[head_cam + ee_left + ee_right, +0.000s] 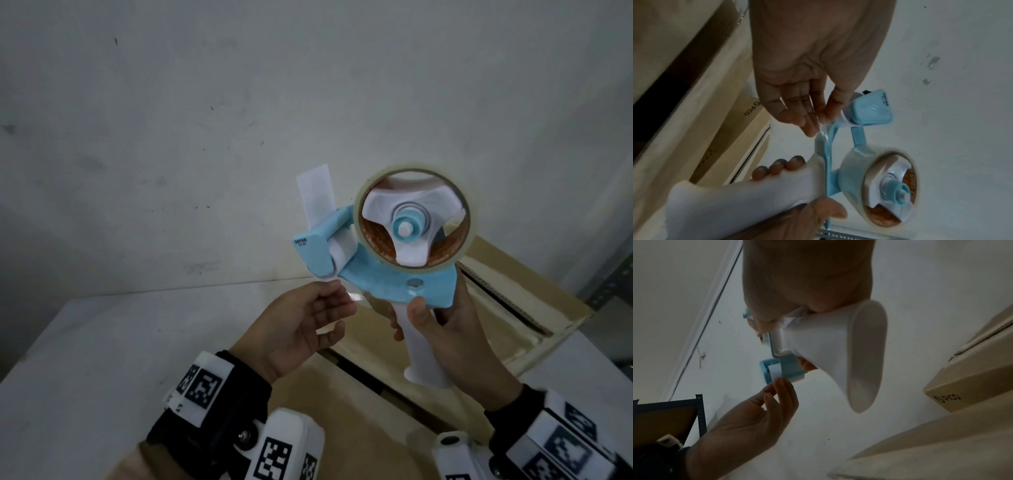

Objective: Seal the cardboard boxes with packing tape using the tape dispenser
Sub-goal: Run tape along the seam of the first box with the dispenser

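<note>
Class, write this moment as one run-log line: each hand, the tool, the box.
right hand: grips tape dispenser handle | left hand: pinches tape end | cardboard box: below, untaped

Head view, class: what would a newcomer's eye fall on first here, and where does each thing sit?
First the blue dispenser, raised mid-frame against the white wall, with its tape roll facing the camera. The right hand grips its white handle, while the left hand pinches the tape end at the roller. Behind and below lies a cardboard box on the white table.
</note>
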`<state>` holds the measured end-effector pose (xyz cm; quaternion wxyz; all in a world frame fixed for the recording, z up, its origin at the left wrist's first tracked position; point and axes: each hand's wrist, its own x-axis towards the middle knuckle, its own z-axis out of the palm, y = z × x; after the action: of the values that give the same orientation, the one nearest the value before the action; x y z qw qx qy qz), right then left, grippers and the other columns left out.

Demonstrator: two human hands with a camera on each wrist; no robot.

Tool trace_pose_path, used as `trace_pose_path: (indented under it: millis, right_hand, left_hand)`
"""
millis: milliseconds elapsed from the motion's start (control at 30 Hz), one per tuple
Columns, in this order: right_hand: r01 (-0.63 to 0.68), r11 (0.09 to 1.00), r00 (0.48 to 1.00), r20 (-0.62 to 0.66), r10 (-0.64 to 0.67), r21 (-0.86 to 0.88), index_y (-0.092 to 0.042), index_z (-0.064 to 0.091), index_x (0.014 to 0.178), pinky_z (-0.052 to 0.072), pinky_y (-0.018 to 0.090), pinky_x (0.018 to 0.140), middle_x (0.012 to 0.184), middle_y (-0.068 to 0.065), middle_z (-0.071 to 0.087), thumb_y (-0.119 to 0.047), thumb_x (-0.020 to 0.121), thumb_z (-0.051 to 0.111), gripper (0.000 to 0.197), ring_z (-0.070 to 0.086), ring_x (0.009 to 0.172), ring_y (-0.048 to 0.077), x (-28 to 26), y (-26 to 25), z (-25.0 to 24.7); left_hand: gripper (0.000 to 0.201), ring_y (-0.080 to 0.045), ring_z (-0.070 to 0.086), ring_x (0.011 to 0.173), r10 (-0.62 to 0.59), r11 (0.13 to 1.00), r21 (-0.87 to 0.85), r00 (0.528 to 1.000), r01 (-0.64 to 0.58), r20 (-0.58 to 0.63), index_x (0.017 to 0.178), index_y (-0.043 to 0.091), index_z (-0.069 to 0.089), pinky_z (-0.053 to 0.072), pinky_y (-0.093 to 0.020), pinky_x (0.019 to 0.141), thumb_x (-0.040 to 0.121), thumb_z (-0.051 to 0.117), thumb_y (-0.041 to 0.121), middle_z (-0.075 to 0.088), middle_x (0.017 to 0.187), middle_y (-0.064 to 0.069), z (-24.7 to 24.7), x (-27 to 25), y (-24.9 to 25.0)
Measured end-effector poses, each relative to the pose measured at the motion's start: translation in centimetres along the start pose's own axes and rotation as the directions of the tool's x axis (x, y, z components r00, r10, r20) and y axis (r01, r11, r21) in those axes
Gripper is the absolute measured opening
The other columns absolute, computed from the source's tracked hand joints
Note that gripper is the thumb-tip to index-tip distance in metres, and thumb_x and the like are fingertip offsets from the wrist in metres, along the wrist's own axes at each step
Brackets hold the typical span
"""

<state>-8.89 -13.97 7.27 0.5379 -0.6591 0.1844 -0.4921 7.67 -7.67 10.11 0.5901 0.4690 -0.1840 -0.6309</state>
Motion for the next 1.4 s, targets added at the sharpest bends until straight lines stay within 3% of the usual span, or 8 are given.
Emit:
trace_pose_path:
  millis: [300, 567, 700, 867, 1000, 1133, 1267, 1400]
  right_hand:
    - [0.002, 1.000, 1.000, -0.006, -0.002, 0.017, -0.018, 0.047, 0.108, 0.050, 0.024, 0.047, 0.081, 0.011, 0.058, -0.064, 0.066, 0.066, 0.065, 0.056, 0.057, 0.016, -0.4, 0.6, 0.0]
    - [0.037, 0.999, 0.996, -0.078, -0.038, -0.013, -0.008, 0.042, 0.112, 0.050, 0.022, 0.049, 0.086, 0.008, 0.058, -0.064, 0.062, 0.069, 0.080, 0.058, 0.060, 0.012, -0.9, 0.9, 0.0]
    - [0.051, 0.999, 0.992, -0.116, -0.049, 0.019, 0.005, 0.039, 0.114, 0.050, 0.025, 0.049, 0.078, 0.006, 0.061, -0.067, 0.060, 0.069, 0.096, 0.057, 0.058, 0.014, -0.7, 0.2, -0.8]
    - [0.039, 0.999, 0.999, -0.021, -0.039, -0.014, 0.006, 0.044, 0.111, 0.050, 0.025, 0.049, 0.075, -0.003, 0.062, -0.068, 0.063, 0.066, 0.091, 0.056, 0.058, 0.015, -0.3, -1.0, -2.0]
    - [0.077, 0.997, 0.997, -0.014, -0.078, -0.027, -0.005, 0.047, 0.105, 0.049, 0.024, 0.048, 0.071, 0.008, 0.058, -0.065, 0.067, 0.065, 0.073, 0.054, 0.055, 0.016, -0.3, -1.2, -1.7]
    - [0.089, 0.995, 0.996, -0.009, -0.089, -0.035, -0.010, 0.040, 0.113, 0.051, 0.023, 0.052, 0.081, -0.006, 0.064, -0.064, 0.063, 0.068, 0.078, 0.059, 0.062, 0.010, -0.1, -1.1, -2.3]
    - [0.108, 0.991, 0.994, 0.036, -0.105, -0.085, -0.010, 0.036, 0.123, 0.051, 0.018, 0.069, 0.099, -0.013, 0.062, -0.061, 0.067, 0.068, 0.082, 0.061, 0.085, 0.003, -0.1, -0.9, -2.7]
    - [0.098, 0.991, 0.993, 0.080, -0.091, -0.096, -0.010, 0.036, 0.122, 0.050, 0.018, 0.071, 0.098, -0.016, 0.062, -0.059, 0.070, 0.067, 0.077, 0.061, 0.085, 0.001, 0.0, -1.0, -2.7]
  left_hand:
    - [0.020, -0.005, 0.066, 0.056, 0.044, 0.998, -0.035, 0.998, -0.046, -0.049, 0.074, 0.008, 0.059, 0.048, -0.016, 0.044, 0.090, 0.053, 0.019, 0.069, 0.062, -0.001, 0.2, -0.3, -0.9]
    - [0.018, -0.004, 0.060, 0.047, 0.095, 0.994, -0.034, 0.985, -0.101, -0.147, 0.073, 0.007, 0.057, 0.045, -0.016, 0.041, 0.089, 0.053, 0.014, 0.064, 0.055, -0.001, 1.2, -0.2, -1.2]
    - [0.023, -0.005, 0.058, 0.044, 0.124, 0.987, -0.073, 0.970, -0.142, -0.211, 0.067, 0.009, 0.055, 0.045, -0.016, 0.041, 0.089, 0.052, 0.013, 0.062, 0.057, -0.004, 0.0, -0.5, -1.0]
    - [0.018, -0.003, 0.059, 0.048, 0.182, 0.983, 0.000, 0.967, -0.185, -0.181, 0.074, 0.010, 0.056, 0.047, -0.013, 0.043, 0.085, 0.060, 0.023, 0.064, 0.055, 0.001, -0.4, -0.5, 0.2]
    - [0.019, -0.002, 0.051, 0.040, 0.119, 0.993, 0.004, 0.982, -0.120, -0.144, 0.068, 0.009, 0.054, 0.045, -0.010, 0.042, 0.084, 0.059, 0.019, 0.057, 0.048, 0.003, -0.3, 0.1, 0.4]
    - [0.018, -0.003, 0.050, 0.039, 0.054, 0.998, 0.018, 0.992, -0.052, -0.114, 0.068, 0.008, 0.055, 0.046, -0.010, 0.042, 0.082, 0.061, 0.018, 0.055, 0.049, 0.002, -0.8, -0.2, 0.0]
    - [0.013, -0.003, 0.053, 0.040, -0.008, 0.999, -0.049, 0.996, 0.004, -0.090, 0.074, 0.005, 0.060, 0.046, -0.011, 0.042, 0.081, 0.059, 0.015, 0.058, 0.052, 0.002, -1.1, -0.5, -0.5]
    - [0.012, -0.004, 0.059, 0.044, -0.068, 0.993, -0.106, 0.995, 0.060, -0.073, 0.086, 0.001, 0.061, 0.048, -0.011, 0.041, 0.079, 0.059, 0.011, 0.064, 0.054, -0.001, -1.6, -0.8, -1.0]
